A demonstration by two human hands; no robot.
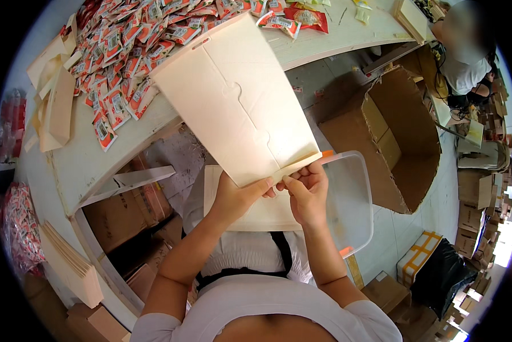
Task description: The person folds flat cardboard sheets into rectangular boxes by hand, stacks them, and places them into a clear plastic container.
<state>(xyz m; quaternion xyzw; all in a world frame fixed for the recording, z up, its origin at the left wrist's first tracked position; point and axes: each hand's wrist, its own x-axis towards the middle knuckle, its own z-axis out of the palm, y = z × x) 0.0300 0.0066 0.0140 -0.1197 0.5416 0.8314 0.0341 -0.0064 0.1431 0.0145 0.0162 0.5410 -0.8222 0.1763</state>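
Observation:
A cream folding carton (227, 108) is tilted up in front of me, its two interlocking flaps meeting along the middle. My left hand (239, 195) grips its near edge, thumb on top and most fingers hidden behind. Close beside it, my right hand (309, 192) pinches the folded strip at the same edge between thumb and fingers. Beneath both hands, another cream cardboard piece (261, 221) lies across my lap, partly covered by the carton and my hands.
Red-and-white sachets (116, 54) are heaped on the curved worktable (324, 43). Flattened cartons (68, 265) stack at left. A clear plastic bin (369, 219) with orange clips stands right of my lap, beyond it a big open cardboard box (347, 122). Another person (461, 71) sits far right.

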